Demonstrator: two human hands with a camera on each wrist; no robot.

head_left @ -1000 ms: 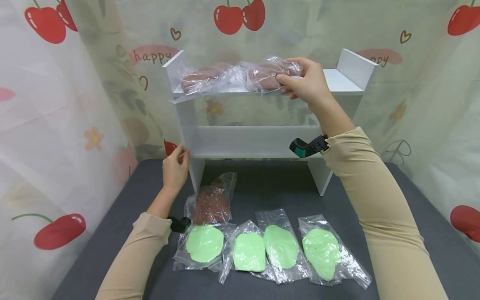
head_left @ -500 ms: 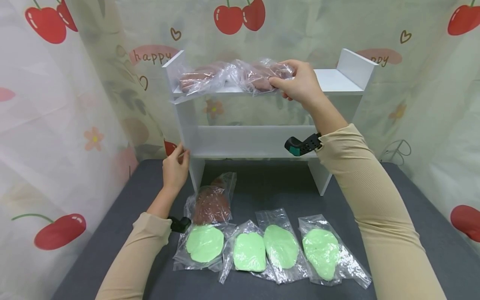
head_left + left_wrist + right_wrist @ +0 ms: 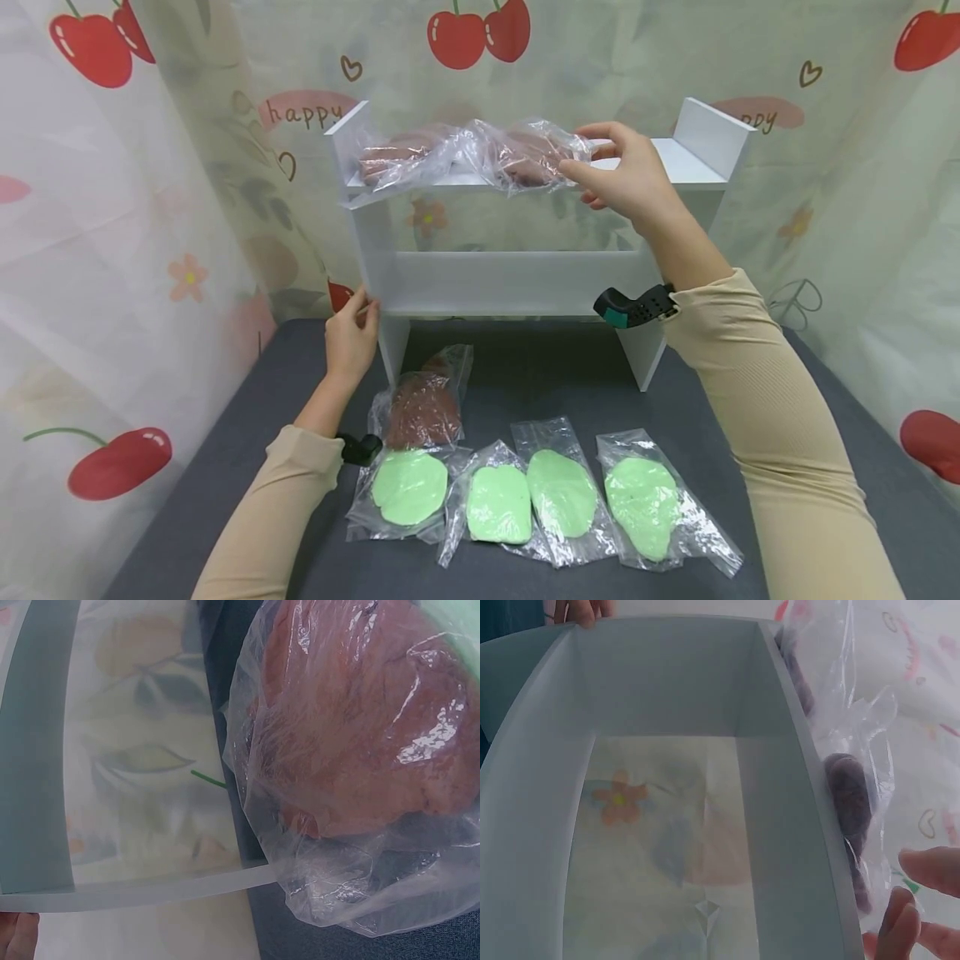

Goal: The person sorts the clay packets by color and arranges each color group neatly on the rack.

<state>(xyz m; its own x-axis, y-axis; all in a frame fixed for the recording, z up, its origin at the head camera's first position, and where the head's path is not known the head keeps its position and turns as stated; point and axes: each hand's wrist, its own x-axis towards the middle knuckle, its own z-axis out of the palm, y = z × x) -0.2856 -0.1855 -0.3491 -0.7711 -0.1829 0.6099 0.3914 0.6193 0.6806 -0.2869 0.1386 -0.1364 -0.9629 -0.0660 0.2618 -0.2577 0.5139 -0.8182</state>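
Two clear plastic bags with brown-red lumps lie on the top board of a white shelf: a left bag and, beside it, a right bag. At the right bag's end is my right hand, thumb and fingers spread apart. In the right wrist view its fingers stand just off that bag. My left hand pinches the front edge of the shelf's left side panel. Below it, a third brown-red bag lies on the table; it fills much of the left wrist view.
Several clear bags with flat light green pieces lie in a row along the front: a leftmost green bag, others mid-row, and a rightmost green bag. The dark table runs under the shelf. A printed cloth hangs behind.
My right hand first moved left with the right bag, setting it closer to the left bag. It then let go and drew back to the right. The left hand stayed put.
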